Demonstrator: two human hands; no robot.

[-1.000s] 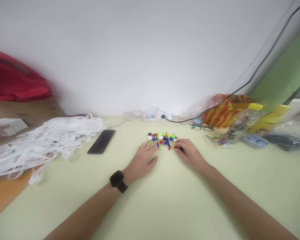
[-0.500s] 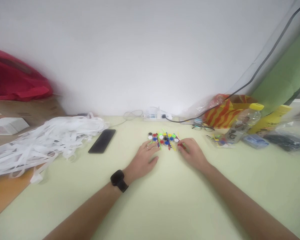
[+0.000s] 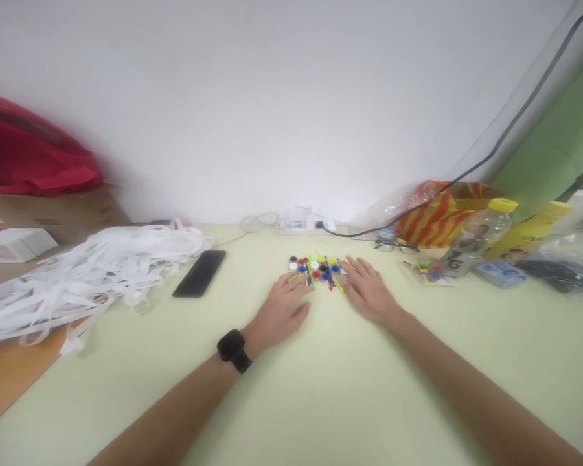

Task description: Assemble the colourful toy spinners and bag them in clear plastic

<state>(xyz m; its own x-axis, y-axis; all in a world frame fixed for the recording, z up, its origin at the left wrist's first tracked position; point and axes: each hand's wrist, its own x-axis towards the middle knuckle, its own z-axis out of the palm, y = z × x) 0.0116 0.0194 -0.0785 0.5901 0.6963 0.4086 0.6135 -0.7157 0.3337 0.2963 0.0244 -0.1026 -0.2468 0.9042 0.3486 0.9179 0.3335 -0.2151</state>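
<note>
Between your left hand [image 3: 282, 309] and right hand [image 3: 370, 294], both spread flat and visibly grasping nothing, coloured discs [image 3: 315, 266] and sticks [image 3: 337, 283] are lying close, possibly scattering if either hand is dragging sideways.

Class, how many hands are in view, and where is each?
2: the left hand at the coloured discs' near left edge, the right hand at their right edge.

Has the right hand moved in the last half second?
Yes, slightly forward: the right hand now reaches nearer the white power strip.
</note>
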